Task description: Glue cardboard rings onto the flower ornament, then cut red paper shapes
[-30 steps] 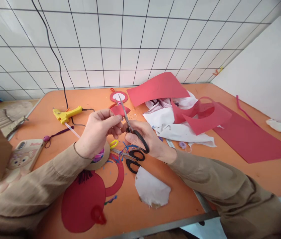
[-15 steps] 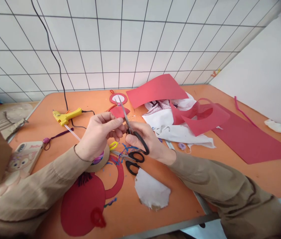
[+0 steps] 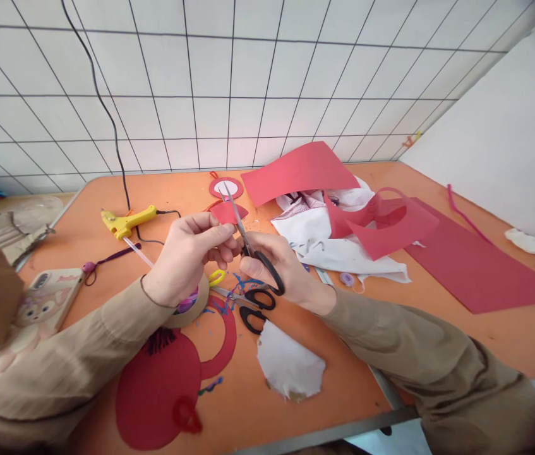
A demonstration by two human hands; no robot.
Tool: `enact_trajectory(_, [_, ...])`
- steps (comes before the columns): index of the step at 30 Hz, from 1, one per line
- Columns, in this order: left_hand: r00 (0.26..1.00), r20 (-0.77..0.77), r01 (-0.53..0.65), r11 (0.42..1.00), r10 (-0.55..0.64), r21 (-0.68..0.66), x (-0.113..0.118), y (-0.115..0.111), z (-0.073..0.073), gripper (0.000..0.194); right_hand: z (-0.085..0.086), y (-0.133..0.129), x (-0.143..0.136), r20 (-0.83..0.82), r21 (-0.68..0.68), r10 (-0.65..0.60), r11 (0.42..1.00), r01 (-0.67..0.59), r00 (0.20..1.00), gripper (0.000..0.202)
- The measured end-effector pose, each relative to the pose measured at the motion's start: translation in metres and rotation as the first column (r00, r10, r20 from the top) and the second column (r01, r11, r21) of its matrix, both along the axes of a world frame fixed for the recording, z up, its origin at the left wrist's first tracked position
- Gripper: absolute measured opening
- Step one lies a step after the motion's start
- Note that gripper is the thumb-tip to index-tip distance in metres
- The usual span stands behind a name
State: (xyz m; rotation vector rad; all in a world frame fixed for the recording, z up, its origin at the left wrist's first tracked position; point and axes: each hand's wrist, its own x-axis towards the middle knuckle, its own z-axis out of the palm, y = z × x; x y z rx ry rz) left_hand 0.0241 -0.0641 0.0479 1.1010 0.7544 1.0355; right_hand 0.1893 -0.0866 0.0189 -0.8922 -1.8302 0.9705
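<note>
While my left grip point(image 3: 179, 256) pinches a small red piece point(image 3: 229, 213), my right grip point(image 3: 288, 268) has its fingers curled around the big scissors point(image 3: 268, 270). Both are past the tape roll point(image 3: 199, 309), which is the thing I use to find my way. Their blades are a little bit open. One blade goes across the front of the red piece, and the other seems to go behind it, so I think the paper is in the scissors' mouth. I can't see how deep any cut goes. Left thumb and finger are closed on the near edge of the piece, close to the blades.

Just to the right of the tape roll, the other scissors point(image 3: 258, 299) lie on the orange desk point(image 3: 338, 392) with nobody holding them. A red ring point(image 3: 229, 341) is beside the roll too, on the near side. Nearer to me than the roll is a big red shape point(image 3: 153, 392), and off to the right of it is a white scrap point(image 3: 290, 363). Far behind the roll sits a little round thing with a white middle point(image 3: 226, 187). To the left of the roll and farther back, I see the yellow glue gun point(image 3: 129, 221). Big red paper point(image 3: 480, 259) lies far to the right of the roll.
</note>
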Motion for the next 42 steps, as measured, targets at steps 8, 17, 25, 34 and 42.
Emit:
enact_trajectory(8, [0.999,-0.030,-0.013,1.000,0.013,0.003,-0.0008,0.0007,0.0020,0.019,0.0004,0.0022,-0.0003,-0.099,-0.057,0.041,0.997,-0.047,0.994,0.053])
enact_trajectory(17, [0.997,-0.059,-0.041,0.999,0.042,0.005,0.0011,0.0003,0.0049,0.019,-0.0008,0.0044,0.0010,-0.110,-0.065,0.068,0.995,-0.075,0.992,0.053])
enact_trajectory(25, [0.998,-0.052,-0.043,0.999,0.043,0.008,-0.0001,0.0006,0.0051,0.019,-0.0005,0.0074,0.0053,-0.073,-0.090,0.086,0.992,-0.093,0.994,0.054])
enact_trajectory(34, [0.998,-0.056,-0.041,0.999,0.042,0.016,0.0004,0.0009,0.0066,0.019,0.0005,0.0073,0.0052,-0.079,-0.079,0.091,0.992,-0.097,0.993,0.053])
enact_trajectory(42, [0.996,-0.070,-0.053,0.998,0.055,0.027,0.0000,-0.0001,0.0076,0.019,0.0012,0.0079,0.0058,-0.052,-0.061,0.088,0.994,-0.091,0.995,0.055])
